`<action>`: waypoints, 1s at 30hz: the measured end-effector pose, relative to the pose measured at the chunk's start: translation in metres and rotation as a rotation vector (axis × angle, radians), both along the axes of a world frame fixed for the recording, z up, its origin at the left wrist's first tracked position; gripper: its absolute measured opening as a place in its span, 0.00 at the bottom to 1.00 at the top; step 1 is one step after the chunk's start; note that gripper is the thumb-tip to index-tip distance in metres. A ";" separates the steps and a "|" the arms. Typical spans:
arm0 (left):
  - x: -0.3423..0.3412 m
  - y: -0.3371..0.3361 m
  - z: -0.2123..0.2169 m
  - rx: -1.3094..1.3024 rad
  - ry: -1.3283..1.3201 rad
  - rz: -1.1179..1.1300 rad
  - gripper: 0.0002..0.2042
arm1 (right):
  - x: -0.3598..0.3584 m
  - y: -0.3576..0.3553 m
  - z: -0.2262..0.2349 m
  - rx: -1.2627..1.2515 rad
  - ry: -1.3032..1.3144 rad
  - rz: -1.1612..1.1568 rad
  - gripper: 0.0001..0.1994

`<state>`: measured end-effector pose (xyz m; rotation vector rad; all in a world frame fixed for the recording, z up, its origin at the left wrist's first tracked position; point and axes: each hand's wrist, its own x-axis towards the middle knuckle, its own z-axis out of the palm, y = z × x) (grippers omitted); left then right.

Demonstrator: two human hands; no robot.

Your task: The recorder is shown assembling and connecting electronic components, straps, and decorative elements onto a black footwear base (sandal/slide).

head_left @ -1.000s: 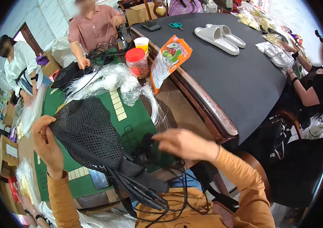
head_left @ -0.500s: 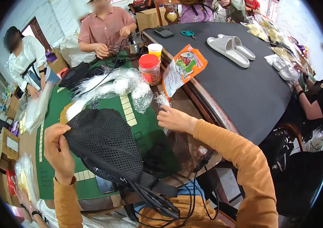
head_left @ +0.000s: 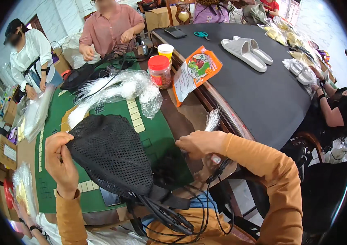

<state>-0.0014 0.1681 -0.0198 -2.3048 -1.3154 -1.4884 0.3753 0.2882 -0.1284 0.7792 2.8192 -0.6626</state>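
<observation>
Green printed cloth [head_left: 160, 130] covers the nearer tabletop [head_left: 175, 115]. Around six o'clock, black cables [head_left: 157, 209] hang at the lower end of a black mesh bag [head_left: 114, 157], itself toward eight o'clock; the left hand [head_left: 61, 157] pinches its ten-o'clock corner, apparently keeping the mesh stretched. Toward four, the right hand's [head_left: 200, 143] fingers curl beside a white fibre tuft [head_left: 213, 119]; I cannot tell whether they grip it. Near twelve stands a red-lidded jar [head_left: 159, 74], perhaps for elbow room.

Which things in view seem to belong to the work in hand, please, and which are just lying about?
Likely part of the work:
black mesh item, in the left hand
white strands, apparently in the right hand
wrapped white bundle

Seemingly lying about:
red-lidded jar
orange packet
teal scissors
grey slippers
</observation>
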 end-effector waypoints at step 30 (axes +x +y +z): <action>0.006 0.071 -0.050 -0.233 0.289 0.050 0.10 | 0.028 -0.042 -0.044 0.391 0.266 0.218 0.23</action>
